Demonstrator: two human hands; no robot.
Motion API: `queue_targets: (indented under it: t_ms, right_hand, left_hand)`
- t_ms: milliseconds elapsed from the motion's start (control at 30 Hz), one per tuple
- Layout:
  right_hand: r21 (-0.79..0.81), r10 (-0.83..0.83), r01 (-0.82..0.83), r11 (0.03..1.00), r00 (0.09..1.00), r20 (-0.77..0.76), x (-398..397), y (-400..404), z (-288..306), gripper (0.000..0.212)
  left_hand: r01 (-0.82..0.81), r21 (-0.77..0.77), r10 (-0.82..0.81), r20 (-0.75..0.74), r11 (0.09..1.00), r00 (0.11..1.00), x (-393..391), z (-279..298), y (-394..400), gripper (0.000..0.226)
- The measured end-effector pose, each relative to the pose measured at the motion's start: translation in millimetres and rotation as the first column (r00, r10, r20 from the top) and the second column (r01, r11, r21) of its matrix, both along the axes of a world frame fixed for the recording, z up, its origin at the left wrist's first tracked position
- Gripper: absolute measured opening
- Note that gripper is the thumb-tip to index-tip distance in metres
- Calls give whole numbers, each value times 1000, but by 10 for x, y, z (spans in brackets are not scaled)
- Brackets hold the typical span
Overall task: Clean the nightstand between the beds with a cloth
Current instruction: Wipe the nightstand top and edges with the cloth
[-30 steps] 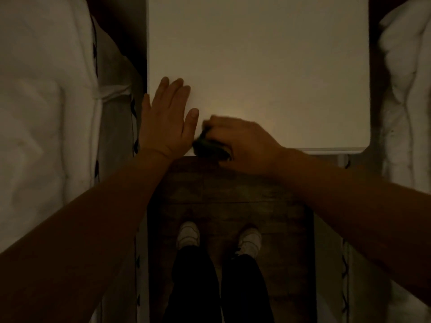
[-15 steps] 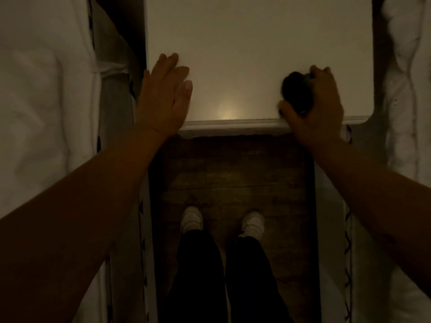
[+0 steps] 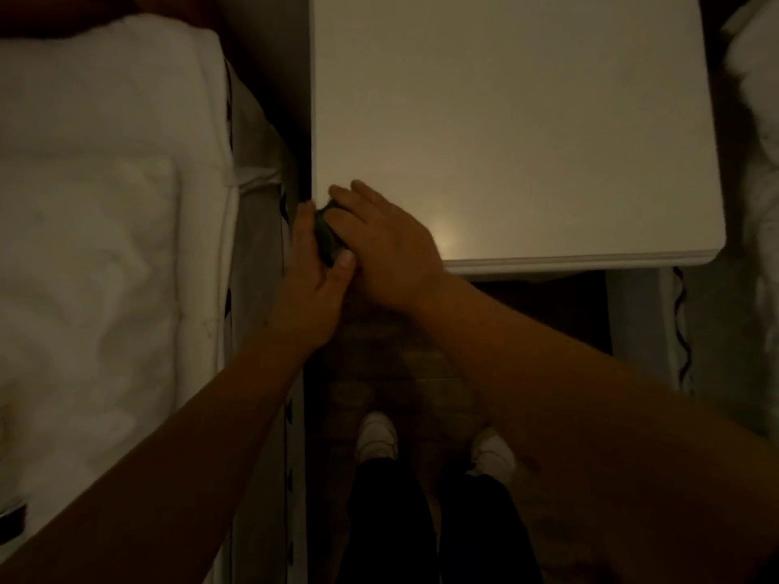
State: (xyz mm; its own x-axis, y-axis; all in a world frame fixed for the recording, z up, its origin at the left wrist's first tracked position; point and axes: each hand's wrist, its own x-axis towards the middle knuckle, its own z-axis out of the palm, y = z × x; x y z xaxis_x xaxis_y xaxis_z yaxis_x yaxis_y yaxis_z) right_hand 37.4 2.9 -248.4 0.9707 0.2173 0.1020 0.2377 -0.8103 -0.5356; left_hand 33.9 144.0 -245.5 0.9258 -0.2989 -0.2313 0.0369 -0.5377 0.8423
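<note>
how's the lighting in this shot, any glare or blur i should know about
Head view: very dim, warm-tinted; a soft glare spot sits on the nightstand top near its front edge, beside the right hand. The dark cloth between it and the left hand shows almost no detail. Slight softness overall; legs and floor nearly black.

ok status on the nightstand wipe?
Right hand and left hand both on dark cloth, front-left corner of nightstand. Top bare, nothing in the way.

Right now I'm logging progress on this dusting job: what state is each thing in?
White rectangular nightstand top: bare, faint glare near the front edge.
Dark bunched cloth: pressed at the front left corner.
Right hand: over the cloth.
Left hand: gripping the cloth.
</note>
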Motion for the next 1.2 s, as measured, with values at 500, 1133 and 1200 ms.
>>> queue_targets:
  t_ms: [500,1133,1200]
  right_hand:
    - [-160,-635,617,771,765,-107,1209,-1181,-91,79]
    - [279,51,42,959,947,-317,-77,-282,281,55]
    - [334,61,78,939,921,-385,-308,-346,395,51]
  left_hand:
    - [97,235,-142,180,967,973,-90,-81,-88,99]
    - [-166,-16,158,-236,986,959,-45,240,-184,66]
    - [-160,-24,150,-225,987,963,-350,302,-253,68]
